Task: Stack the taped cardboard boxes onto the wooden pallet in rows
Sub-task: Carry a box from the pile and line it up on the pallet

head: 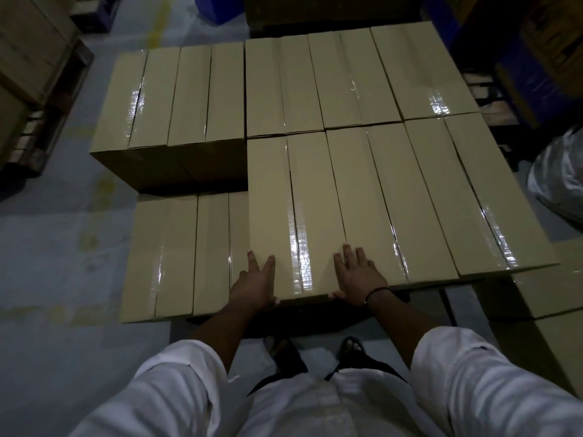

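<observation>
The box (293,209) sits in the near row of the upper layer, tight against its neighbour (372,200) on the right. The pallet is hidden beneath the stack. Both hands lie flat and spread on the near end, gripping nothing. The left hand (254,287) is at the box's left corner, and the right hand (358,277) lies across the seam with the neighbour, thumbs at the front edge.

To the left the stack steps down to a lower box (176,257), so a sideways shove could tip the box off that ledge. Uneven pressure could skew it and break the row. The palms might also slide on the glossy tape (299,247).
</observation>
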`<state>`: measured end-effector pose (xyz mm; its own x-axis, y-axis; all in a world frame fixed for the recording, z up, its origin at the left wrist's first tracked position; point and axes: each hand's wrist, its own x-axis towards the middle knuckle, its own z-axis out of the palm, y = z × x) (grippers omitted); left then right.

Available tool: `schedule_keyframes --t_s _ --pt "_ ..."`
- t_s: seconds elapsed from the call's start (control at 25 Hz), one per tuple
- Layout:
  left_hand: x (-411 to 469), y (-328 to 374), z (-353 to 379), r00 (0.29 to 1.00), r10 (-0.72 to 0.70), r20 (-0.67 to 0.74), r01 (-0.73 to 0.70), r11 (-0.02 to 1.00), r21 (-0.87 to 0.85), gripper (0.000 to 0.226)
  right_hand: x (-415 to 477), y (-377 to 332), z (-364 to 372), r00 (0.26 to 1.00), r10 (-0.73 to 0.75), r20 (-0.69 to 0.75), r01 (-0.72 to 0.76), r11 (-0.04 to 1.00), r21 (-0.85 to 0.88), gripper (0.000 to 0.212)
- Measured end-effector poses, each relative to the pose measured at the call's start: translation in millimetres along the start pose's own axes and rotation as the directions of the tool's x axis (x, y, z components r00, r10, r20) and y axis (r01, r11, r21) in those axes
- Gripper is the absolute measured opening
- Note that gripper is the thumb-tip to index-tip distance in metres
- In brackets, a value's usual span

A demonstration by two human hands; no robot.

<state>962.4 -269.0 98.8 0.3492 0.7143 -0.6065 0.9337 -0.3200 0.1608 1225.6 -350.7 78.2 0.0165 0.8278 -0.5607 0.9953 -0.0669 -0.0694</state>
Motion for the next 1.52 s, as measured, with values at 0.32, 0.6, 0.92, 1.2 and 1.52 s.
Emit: schedule_keyframes --t_s 0.32,0.6,0.92,1.2,1.52 --pt "-1 0 -1 0.999 0.033 -0.022 -0.032 0.998 0.052 0.116 2 -4 0 1.000 0.014 0.024 -0.014 1.000 0.003 0.107" --pt "-3 0 -3 0.997 0.074 -0.026 -0.072 0.993 0.089 0.111 5 -7 2 0.999 0.022 0.036 -0.022 1.000 -0.001 0.105" --pt "-1 2 -2 0.996 0.087 -0.011 -0.083 0.980 0.180 0.113 7 -10 -1 0.997 0.054 0.059 -0.055 0.998 0.014 0.105" --pt "-7 -1 2 0.990 0.142 0.003 -0.138 0.958 0.251 0.110 -8 -21 -1 0.994 0.102 0.023 -0.104 0.990 0.099 0.091" --pt "-14 57 -22 0.945 0.322 -0.060 -0.295 0.915 0.274 0.088 -55 -1 -22 0.954 0.184 -0.238 -0.147 0.975 0.164 0.061"
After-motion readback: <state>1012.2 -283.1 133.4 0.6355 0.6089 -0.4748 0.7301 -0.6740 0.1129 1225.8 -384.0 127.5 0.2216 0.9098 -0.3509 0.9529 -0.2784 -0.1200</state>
